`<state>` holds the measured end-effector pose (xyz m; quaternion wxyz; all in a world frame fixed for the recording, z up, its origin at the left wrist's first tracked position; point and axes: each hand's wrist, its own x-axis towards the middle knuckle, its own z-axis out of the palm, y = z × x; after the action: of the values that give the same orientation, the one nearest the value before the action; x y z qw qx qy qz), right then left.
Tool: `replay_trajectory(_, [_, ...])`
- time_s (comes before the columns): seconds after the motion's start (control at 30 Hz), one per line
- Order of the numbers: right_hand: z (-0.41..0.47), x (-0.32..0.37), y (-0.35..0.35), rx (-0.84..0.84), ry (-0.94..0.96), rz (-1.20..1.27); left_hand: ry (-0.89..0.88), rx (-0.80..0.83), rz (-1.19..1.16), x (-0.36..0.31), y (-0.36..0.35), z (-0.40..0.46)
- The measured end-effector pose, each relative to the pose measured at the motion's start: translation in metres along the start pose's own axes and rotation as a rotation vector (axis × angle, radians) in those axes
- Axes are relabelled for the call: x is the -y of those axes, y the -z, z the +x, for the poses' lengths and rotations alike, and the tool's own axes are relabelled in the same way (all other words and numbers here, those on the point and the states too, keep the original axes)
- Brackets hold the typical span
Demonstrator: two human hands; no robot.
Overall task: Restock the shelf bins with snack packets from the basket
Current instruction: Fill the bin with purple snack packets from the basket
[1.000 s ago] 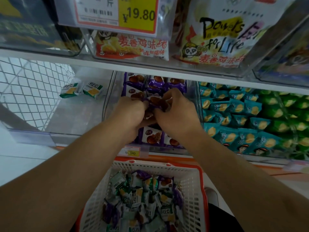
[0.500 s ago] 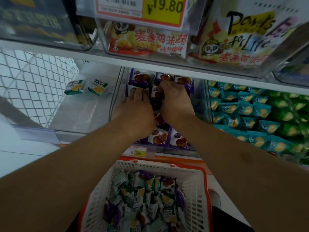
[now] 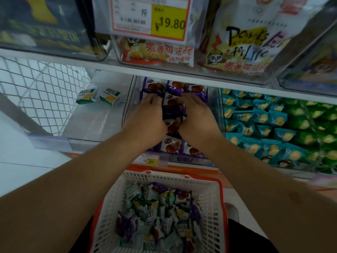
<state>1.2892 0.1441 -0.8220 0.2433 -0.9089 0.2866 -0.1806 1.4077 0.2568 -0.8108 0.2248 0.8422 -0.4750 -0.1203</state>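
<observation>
Both my hands are inside the clear middle bin, which holds several purple snack packets. My left hand and my right hand press from either side on a small stack of purple packets between them. Below, a white basket with an orange rim holds several mixed green and purple packets.
The clear bin on the left holds two green packets. Teal packets and green packets fill the bins on the right. An upper shelf with large snack bags and a 19.80 price tag overhangs. A wire mesh panel stands at left.
Both hands have moved deeper into the purple bin with the packets between them. The view has shifted slightly to the right and closer.
</observation>
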Motion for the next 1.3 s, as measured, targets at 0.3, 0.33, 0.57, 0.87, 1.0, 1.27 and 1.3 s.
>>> replay_trajectory(0.3, [-0.11, 0.042, 0.027, 0.293, -0.175, 0.145, 0.062, -0.008, -0.309, -0.01, 0.003, -0.118])
replay_trajectory(0.33, [-0.12, 0.038, 0.018, 0.382, -0.206, 0.128, 0.108, 0.027, -0.309, -0.002, -0.009, -0.132])
replay_trajectory(0.57, [-0.197, -0.028, -0.096, 0.789, -0.563, 0.017, 0.489, 0.699, -0.08, 0.078, -0.119, -0.187])
replay_trajectory(0.87, [-0.245, -0.107, -0.175, 0.651, -0.735, -0.199, 0.624, 0.788, 0.237, 0.142, -0.226, -0.226])
replay_trajectory(1.0, [-0.253, -0.146, -0.175, 0.834, -0.701, -0.25, 0.65, 0.677, 0.193, 0.163, -0.255, -0.235])
replay_trajectory(1.27, [-0.272, -0.166, -0.199, 0.912, -0.815, -0.202, 0.688, 0.613, 0.218, 0.178, -0.275, -0.231])
replay_trajectory(1.3, [-0.274, -0.167, -0.201, 0.87, -0.816, -0.186, 0.69, 0.616, 0.216, 0.18, -0.273, -0.23])
